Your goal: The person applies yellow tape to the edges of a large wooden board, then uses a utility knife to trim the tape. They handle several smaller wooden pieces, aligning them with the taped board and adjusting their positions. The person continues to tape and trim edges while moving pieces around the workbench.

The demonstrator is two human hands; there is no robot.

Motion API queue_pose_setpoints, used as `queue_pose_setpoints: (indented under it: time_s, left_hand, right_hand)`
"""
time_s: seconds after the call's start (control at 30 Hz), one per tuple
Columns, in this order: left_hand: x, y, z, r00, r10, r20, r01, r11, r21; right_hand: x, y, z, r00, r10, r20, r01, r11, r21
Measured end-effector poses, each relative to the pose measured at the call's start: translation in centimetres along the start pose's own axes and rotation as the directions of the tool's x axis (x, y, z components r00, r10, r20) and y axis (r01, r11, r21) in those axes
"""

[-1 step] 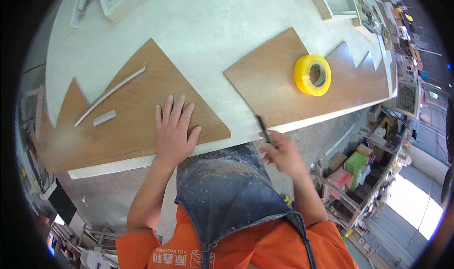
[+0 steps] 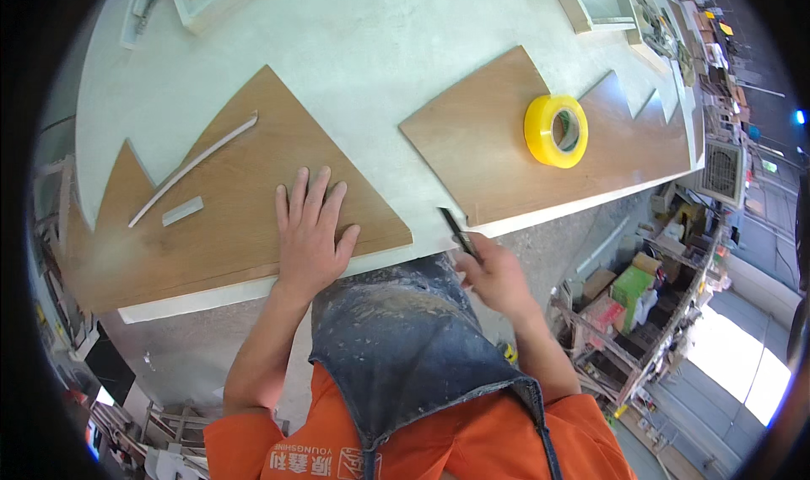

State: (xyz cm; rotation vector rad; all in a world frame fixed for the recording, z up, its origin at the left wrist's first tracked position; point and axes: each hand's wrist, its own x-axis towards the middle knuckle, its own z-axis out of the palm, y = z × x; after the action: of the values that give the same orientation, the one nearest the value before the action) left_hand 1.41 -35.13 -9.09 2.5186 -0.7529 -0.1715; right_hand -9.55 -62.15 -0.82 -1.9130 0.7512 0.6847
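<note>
My left hand (image 2: 310, 231) lies flat, fingers spread, on a brown wood-grain panel (image 2: 224, 193) with a pointed, jagged outline. A long, thin, curved pale strip (image 2: 190, 172) and a short pale block (image 2: 183, 211) rest on that panel, left of the hand. My right hand (image 2: 499, 282) is closed around a slim black utility knife (image 2: 454, 227), just off the table's near edge. The knife tip points up and left, near the gap between the panels. On a second brown panel (image 2: 464, 138) to the right stands a roll of yellow tape (image 2: 537, 138).
Both panels lie on a pale worktable (image 2: 354, 75). White frame-like pieces stand at the far left (image 2: 192, 16) and far right (image 2: 582, 12). A cluttered rack (image 2: 620, 345) with boxes is on the floor to the right. A dark apron covers my front, close to the table edge.
My right hand has turned the knife, and its tip has swung left and now leans further over. My left hand stays in place on the panel.
</note>
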Motion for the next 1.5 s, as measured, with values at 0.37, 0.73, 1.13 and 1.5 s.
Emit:
queue_pose_setpoints:
  time_s: [0.37, 0.73, 1.13, 1.5]
  left_hand:
    - [-0.1, -0.7, -0.8, 0.998, 0.016, 0.054, -0.016, 1.000, -0.003]
    - [-0.1, -0.6, -0.6, 0.998, 0.033, 0.058, -0.034, 0.999, 0.019]
    - [1.0, 2.5, 1.1, 0.868, 0.429, 0.249, -0.433, 0.900, -0.043]
    - [2.2, 3.8, 2.9, 0.787, 0.587, 0.189, -0.572, 0.810, -0.134]
  right_hand:
    - [2.3, -4.1, 7.7, 0.953, -0.297, -0.061, 0.195, 0.754, -0.627]
    - [-8.0, 4.3, 4.2, 0.982, 0.089, -0.165, -0.176, 0.744, -0.644]
    - [-12.1, 5.6, 9.4, 0.880, 0.225, -0.419, -0.238, 0.971, 0.023]
    - [-13.1, 8.3, 13.3, 0.880, 0.160, -0.448, -0.157, 0.987, 0.043]
